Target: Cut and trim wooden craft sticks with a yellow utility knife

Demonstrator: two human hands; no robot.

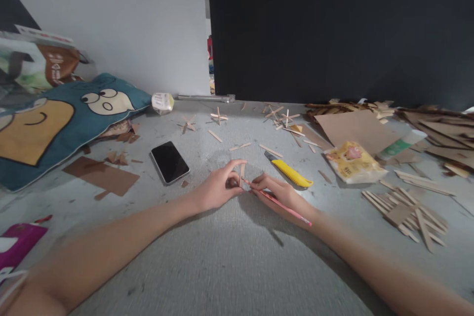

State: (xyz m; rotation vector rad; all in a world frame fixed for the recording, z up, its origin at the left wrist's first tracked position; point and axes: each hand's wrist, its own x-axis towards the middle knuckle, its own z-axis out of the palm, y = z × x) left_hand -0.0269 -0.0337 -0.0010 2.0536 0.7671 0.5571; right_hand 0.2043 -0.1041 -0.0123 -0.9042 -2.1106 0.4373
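In the middle of the grey table, my left hand (219, 188) pinches a short wooden craft stick (242, 174) upright between thumb and fingers. My right hand (273, 190) grips a pink pencil (283, 206), its tip at the face of the stick and its eraser end pointing down to the right. Just beyond my right hand lies a yellow utility knife (291, 172). A few loose craft sticks (240, 147) are scattered past my hands.
A black phone (169, 162) and brown cardboard pieces (101, 176) lie left, near a blue cushion (85, 113). Crossed-stick pieces (219, 117) stand at the back. Right are a yellow packet (353, 163), a glue stick (403, 144), a stick pile (407, 212) and stacked cardboard (355, 128).
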